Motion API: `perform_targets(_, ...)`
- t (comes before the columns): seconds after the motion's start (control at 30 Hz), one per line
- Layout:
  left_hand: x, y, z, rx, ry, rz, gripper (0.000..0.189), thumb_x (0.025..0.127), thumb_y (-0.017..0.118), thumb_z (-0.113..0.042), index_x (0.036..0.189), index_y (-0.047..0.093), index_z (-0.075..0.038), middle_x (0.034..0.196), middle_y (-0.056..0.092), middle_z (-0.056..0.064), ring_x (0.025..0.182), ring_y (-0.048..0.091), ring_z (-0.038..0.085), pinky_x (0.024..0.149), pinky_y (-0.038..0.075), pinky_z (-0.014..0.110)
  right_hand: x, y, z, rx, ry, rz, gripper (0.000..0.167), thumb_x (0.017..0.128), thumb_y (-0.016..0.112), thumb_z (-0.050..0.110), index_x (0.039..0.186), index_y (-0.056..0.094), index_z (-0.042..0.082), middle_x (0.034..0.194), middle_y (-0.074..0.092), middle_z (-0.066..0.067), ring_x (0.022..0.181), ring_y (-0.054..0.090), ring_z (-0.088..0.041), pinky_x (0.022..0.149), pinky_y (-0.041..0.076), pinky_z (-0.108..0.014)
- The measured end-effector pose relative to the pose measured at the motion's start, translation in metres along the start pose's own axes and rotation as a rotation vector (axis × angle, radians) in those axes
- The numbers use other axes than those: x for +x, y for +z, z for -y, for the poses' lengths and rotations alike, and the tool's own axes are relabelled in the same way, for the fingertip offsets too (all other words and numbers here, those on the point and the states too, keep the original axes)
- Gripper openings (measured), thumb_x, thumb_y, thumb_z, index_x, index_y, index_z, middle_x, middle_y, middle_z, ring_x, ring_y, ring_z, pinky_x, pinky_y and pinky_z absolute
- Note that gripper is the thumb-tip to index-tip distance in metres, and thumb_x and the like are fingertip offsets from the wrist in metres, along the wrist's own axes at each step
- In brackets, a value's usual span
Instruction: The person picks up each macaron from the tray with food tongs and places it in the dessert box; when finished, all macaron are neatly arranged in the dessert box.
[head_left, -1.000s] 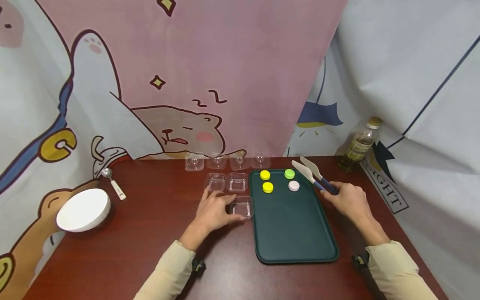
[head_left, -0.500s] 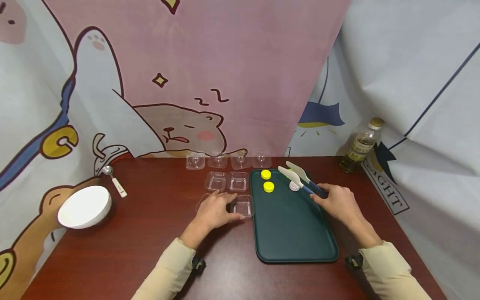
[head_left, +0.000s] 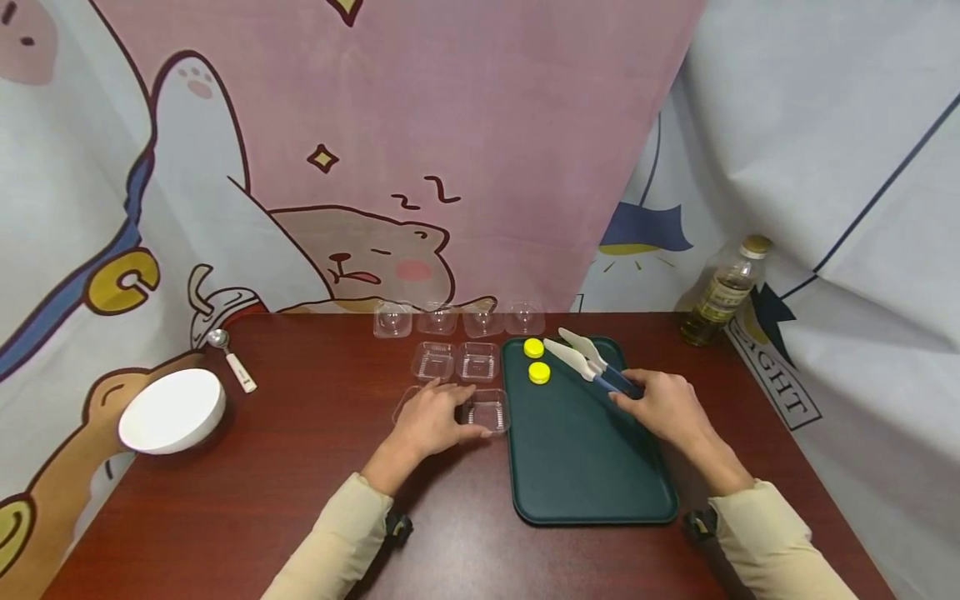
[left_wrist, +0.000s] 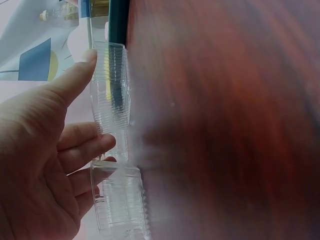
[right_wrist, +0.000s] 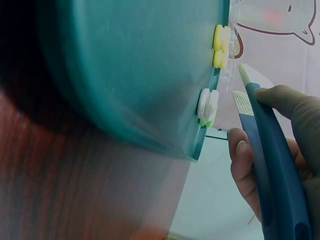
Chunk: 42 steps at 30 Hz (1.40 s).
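Observation:
My left hand spans the left side of a clear plastic container, its thumb on the near rim and its fingers at the far side. Part of another clear container shows behind that hand. My right hand grips blue-handled tongs with pale blades, spread apart over the back of the dark green tray. Two yellow macarons lie left of the blades. A pale pink macaron and a green macaron show in the right wrist view; the tongs hide them in the head view.
Two more clear containers stand behind my left hand, with several clear domed lids along the wall. An oil bottle stands at the back right. On the left are a white bowl and a scoop.
My right hand has carried the tongs leftward and slightly lower over the tray, covering the pink and green macarons in the head view. The left hand has stayed at the container.

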<state>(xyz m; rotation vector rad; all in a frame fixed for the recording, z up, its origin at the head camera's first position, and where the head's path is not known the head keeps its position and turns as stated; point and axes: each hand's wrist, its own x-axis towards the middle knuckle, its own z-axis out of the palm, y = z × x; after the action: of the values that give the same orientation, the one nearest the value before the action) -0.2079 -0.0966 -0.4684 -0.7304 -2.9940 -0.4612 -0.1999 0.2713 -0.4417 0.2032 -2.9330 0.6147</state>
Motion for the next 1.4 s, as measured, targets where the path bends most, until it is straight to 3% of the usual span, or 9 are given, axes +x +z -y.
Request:
perform_targets(0.47,-0.001,0.000,0.002,-0.001,0.001,-0.003,0.083,0.077,0.078,-0.064,0.139,0.063,-0.012,0.136,0.067,0.008,0.131,0.061,0.022,0.122,0.035,0.041,0.006,0.012,0.010,-0.011,-0.028,0.064,0.047,0.087,0.078,0.030,0.122,0.072,-0.001,0.090,0.075,-0.013,0.058,0.051,-0.013,0.048,0.038,-0.027)
perform_targets(0.83,0.000,-0.002,0.000,0.003,0.013,0.005,0.082,0.077,0.079,-0.063,0.139,0.063,-0.011,0.135,0.068,0.009,0.130,0.062,0.022,0.122,0.035,0.041,0.012,0.013,0.014,-0.005,-0.026,0.104,0.050,0.088,0.078,0.030,0.125,0.069,-0.003,0.069,0.059,-0.003,0.050,0.047,-0.010,0.043,0.035,-0.023)
perform_targets(1.4,0.002,-0.001,0.001,0.008,0.025,-0.016,0.083,0.075,0.080,-0.063,0.137,0.065,-0.010,0.133,0.069,0.010,0.128,0.063,0.023,0.121,0.036,0.044,0.018,0.016,0.016,-0.008,-0.007,0.118,0.051,0.089,0.077,0.030,0.128,0.068,-0.002,0.060,0.048,0.001,0.046,0.043,-0.009,0.042,0.032,-0.023)
